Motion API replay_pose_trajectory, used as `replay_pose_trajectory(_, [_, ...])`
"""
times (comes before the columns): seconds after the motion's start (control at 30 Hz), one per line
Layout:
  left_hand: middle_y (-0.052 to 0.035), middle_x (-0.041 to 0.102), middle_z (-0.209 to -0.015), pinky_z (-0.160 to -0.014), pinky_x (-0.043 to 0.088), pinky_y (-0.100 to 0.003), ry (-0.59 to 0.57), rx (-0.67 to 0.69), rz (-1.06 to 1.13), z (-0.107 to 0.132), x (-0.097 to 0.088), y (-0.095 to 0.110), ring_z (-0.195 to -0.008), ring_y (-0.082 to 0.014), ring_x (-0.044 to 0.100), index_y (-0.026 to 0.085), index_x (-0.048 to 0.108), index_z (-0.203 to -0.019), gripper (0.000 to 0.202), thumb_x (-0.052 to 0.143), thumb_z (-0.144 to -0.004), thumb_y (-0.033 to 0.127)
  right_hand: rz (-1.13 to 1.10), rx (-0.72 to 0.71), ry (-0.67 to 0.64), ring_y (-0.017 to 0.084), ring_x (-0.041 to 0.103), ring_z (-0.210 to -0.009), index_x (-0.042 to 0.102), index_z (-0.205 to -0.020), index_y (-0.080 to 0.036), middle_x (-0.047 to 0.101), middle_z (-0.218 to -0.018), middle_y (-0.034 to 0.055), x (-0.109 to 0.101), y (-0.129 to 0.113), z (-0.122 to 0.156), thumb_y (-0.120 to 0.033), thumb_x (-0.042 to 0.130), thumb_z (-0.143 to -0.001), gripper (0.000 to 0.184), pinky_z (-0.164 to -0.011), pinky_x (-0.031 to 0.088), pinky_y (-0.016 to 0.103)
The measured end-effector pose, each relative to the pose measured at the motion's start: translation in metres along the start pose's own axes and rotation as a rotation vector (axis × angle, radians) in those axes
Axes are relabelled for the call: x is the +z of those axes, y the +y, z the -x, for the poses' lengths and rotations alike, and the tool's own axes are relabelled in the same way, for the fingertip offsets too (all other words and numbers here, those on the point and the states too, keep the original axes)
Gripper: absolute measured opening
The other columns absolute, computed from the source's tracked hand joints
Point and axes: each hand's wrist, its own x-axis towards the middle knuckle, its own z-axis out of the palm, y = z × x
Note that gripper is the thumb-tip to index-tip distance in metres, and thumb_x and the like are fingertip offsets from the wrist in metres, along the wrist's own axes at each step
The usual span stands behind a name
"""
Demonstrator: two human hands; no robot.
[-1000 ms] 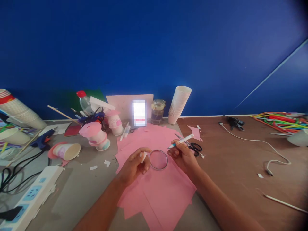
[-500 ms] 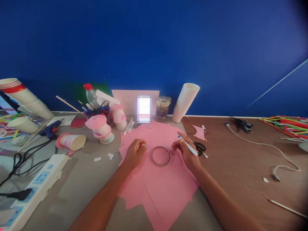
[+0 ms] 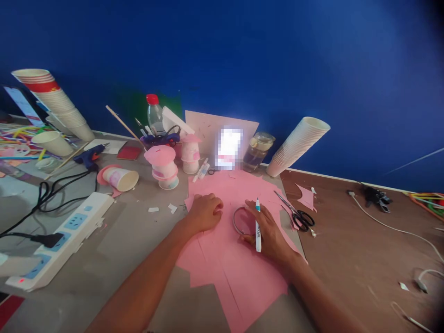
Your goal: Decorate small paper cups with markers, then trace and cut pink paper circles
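Pink paper sheets (image 3: 222, 259) lie in a spread on the grey table, with a thin grey ring (image 3: 234, 223) flat on top. My right hand (image 3: 272, 233) holds a white marker (image 3: 258, 229) with a blue band, tucked between its fingers and pointing away from me. The thumb and fingertips of that hand are at the ring's right side and cover part of it. Left of the ring, my left hand (image 3: 205, 213) rests on the paper with its fingers curled in and nothing visible in them.
Black-handled scissors (image 3: 302, 219) lie right of the paper. Pink-topped paper cups (image 3: 163, 169) stand at the left, near a glue gun (image 3: 90, 156) and a white power strip (image 3: 65, 240). Behind are a lit phone (image 3: 228, 148), a glass jar (image 3: 258, 150) and a leaning cup stack (image 3: 300, 143).
My right hand has moved in to the ring, and the marker in it has swung round. The left hand has curled more onto the paper. The view has turned left and tilted.
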Motion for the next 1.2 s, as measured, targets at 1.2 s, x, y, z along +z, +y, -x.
replay_pose_trajectory(1.2, [-0.0017,0.056,-0.100,-0.084,0.031,-0.037,-0.236,0.044,-0.019,0.0033,-0.0111,-0.0021,-0.092,-0.0208,0.052,0.024,0.057,-0.089,0.028,0.066,-0.069,0.040,-0.137,0.208,-0.069,0.031,0.044,-0.127,0.032,-0.136,-0.022,0.047,-0.135,0.0155,0.0031,-0.0047,0.0005,-0.026,0.059,-0.081,0.062,-0.102,0.041,0.052])
